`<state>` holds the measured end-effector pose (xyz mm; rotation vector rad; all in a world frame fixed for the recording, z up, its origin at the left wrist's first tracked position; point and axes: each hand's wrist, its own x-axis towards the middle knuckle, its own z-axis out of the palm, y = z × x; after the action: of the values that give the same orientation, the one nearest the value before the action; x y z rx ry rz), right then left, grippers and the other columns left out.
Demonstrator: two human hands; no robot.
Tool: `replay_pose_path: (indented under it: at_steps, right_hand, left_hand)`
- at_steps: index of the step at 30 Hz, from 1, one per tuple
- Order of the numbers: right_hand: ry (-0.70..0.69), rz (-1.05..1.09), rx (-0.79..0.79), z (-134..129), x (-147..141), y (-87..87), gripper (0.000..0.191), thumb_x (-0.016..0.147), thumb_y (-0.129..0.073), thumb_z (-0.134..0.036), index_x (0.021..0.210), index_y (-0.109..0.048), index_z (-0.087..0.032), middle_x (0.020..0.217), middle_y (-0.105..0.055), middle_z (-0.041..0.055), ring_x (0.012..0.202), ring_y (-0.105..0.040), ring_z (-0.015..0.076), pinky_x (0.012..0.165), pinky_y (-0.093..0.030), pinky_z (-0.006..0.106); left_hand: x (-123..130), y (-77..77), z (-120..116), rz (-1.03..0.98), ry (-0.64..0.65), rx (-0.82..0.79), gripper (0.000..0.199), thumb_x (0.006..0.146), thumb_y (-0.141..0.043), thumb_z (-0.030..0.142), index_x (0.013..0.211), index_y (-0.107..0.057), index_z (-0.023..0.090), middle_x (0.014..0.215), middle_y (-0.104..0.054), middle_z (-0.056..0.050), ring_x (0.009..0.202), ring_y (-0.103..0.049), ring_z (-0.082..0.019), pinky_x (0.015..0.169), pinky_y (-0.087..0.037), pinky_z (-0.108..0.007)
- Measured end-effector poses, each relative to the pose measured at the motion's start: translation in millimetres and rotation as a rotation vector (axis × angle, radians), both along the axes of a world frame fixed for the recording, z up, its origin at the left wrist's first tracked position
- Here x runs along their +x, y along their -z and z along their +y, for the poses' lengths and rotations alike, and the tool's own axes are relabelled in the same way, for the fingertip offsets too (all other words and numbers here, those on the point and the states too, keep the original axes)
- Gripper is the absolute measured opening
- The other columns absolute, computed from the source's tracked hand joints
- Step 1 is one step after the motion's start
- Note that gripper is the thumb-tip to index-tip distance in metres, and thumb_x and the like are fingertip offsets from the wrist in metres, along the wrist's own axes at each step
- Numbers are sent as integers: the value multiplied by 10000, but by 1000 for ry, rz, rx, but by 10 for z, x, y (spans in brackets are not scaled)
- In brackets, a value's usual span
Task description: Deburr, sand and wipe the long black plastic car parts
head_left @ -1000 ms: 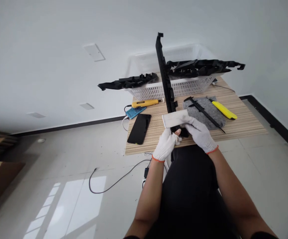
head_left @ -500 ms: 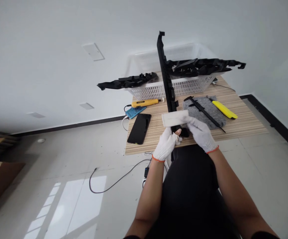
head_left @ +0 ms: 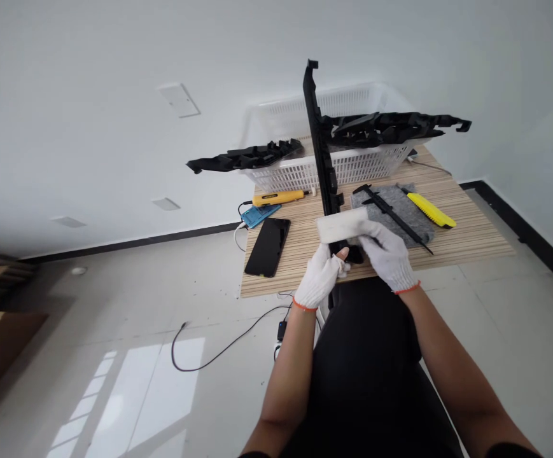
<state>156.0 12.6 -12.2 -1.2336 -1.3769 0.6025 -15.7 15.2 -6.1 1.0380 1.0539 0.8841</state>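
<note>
A long black plastic strip (head_left: 321, 152) extends from the table's front edge up across the white basket (head_left: 362, 166). Its near end is gripped by my left hand (head_left: 318, 277), in a white glove with a bare thumb tip showing. My right hand (head_left: 389, 257), gloved too, holds a flat white block (head_left: 342, 226) across the strip, just above my left hand. More black strips (head_left: 385, 129) lie across the basket on the right, and another bundle (head_left: 252, 156) sticks out on the left.
On the wooden table (head_left: 471, 235) are a black phone (head_left: 267, 247), a yellow tool (head_left: 279, 198), a blue device (head_left: 259, 215), a grey cloth (head_left: 403, 207), a black caliper (head_left: 393, 218) and a yellow brush (head_left: 431, 210). A cable (head_left: 228, 345) lies on the floor.
The white block has shifted slightly right and up along with my right hand, and it is tilted a little more. My left hand has hardly moved on the strip.
</note>
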Motion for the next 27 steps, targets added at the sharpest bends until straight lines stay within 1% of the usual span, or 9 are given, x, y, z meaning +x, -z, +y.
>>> replay_pose_path:
  at_steps: [2, 4, 7, 12, 15, 21, 23, 25, 27]
  right_hand:
    - [167, 112, 10, 1, -3, 2, 293, 868, -708, -327, 1134, -786, -234, 1128, -785, 41, 1048, -724, 220, 1007, -569, 388]
    - [207, 246, -47, 10, 3, 17, 391, 841, -726, -324, 1219, -748, -229, 1117, -780, 50, 973, -730, 213, 906, -605, 386]
    - [107, 312, -113, 8, 36, 54, 450, 852, -693, -331, 1291, -695, -234, 1065, -762, 46, 860, -711, 181, 802, -612, 358]
    - [73, 137, -3, -28, 114, 66, 312, 897, -671, -480, 1095, -724, -245, 1082, -688, 39, 819, -635, 148, 743, -574, 299]
    - [-69, 106, -161, -8, 97, 2, 345, 917, -634, -525, 1055, -728, -224, 951, -690, 31, 746, -600, 151, 630, -531, 271]
    - [-65, 259, -337, 172, -1, -42, 502, 899, -619, -489, 1320, -683, -223, 804, -718, -1, 501, -501, 120, 472, -447, 264]
    - [-70, 296, -309, 224, -26, -33, 530, 898, -608, -487, 1354, -665, -224, 918, -756, 19, 606, -621, 144, 560, -533, 279]
    - [-113, 242, -236, 247, -47, -31, 523, 901, -611, -473, 1358, -671, -226, 1175, -760, 53, 956, -723, 205, 833, -606, 337]
    - [-100, 175, -152, 242, -59, -35, 499, 906, -617, -443, 1344, -694, -218, 1393, -683, 64, 1294, -622, 239, 1116, -496, 383]
  left_hand:
    - [-7, -17, -6, -13, 37, 47, 459, 865, -728, 434, 1235, -570, 215, 762, -585, 24, 601, -572, -91, 550, -445, -199]
    - [-18, -25, -10, -19, 68, 91, 476, 891, -701, 449, 1284, -563, 220, 774, -585, 19, 617, -577, -93, 565, -453, -201]
    - [-33, -20, -13, -27, 85, 109, 468, 920, -672, 454, 1304, -562, 211, 779, -567, 17, 643, -582, -96, 576, -457, -199]
    - [-34, -25, -11, -4, 89, 95, 505, 936, -653, 445, 1374, -539, 221, 768, -552, 22, 637, -566, -97, 563, -449, -195]
    - [-28, -50, -12, -1, 89, 78, 539, 925, -664, 413, 1411, -518, 233, 741, -533, 36, 600, -529, -86, 547, -435, -189]
    - [-29, -68, -15, -11, 98, 48, 546, 873, -715, 405, 1364, -558, 223, 748, -552, 26, 600, -534, -86, 531, -415, -180]
    - [-29, -63, -14, -11, 95, 49, 547, 858, -727, 402, 1347, -565, 219, 733, -555, 29, 593, -537, -86, 536, -421, -183]
    - [-25, -57, -14, -23, 87, 47, 541, 850, -731, 398, 1331, -563, 218, 747, -564, 29, 587, -536, -82, 539, -430, -187]
    - [-19, -45, -14, -24, 69, 48, 523, 847, -733, 393, 1307, -563, 215, 750, -568, 29, 582, -535, -81, 541, -437, -190]
